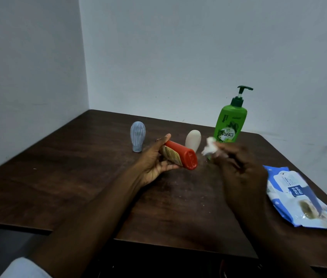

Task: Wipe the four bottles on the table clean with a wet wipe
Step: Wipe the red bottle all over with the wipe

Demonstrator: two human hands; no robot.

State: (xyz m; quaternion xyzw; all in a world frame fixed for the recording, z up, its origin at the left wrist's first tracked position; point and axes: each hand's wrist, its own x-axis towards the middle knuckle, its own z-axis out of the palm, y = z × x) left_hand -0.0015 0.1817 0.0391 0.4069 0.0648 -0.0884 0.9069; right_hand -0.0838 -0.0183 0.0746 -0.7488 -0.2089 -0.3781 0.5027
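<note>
**Red bottle in the left hand, wipe in the right**

The left hand (pixel 154 165) grips the red bottle (pixel 182 155) above the table (pixel 58 177), with fingers and thumb curled round its labelled body. The bottle is tilted, its red end toward the camera. The label is too blurred to read.

The right hand (pixel 240 169) is smeared by motion. Its fingers pinch a crumpled white wet wipe (pixel 210 146) just beside the red end, and no contact can be made out.

The wipe covers the lower corner of the green pump bottle (pixel 229 125), which stands upright behind. The red bottle hides the lower part of a beige bottle (pixel 193 140). A blue-grey ribbed bottle (pixel 138 135) stands apart at the left. The pack of wipes (pixel 296 197) lies at the table's right edge.
</note>
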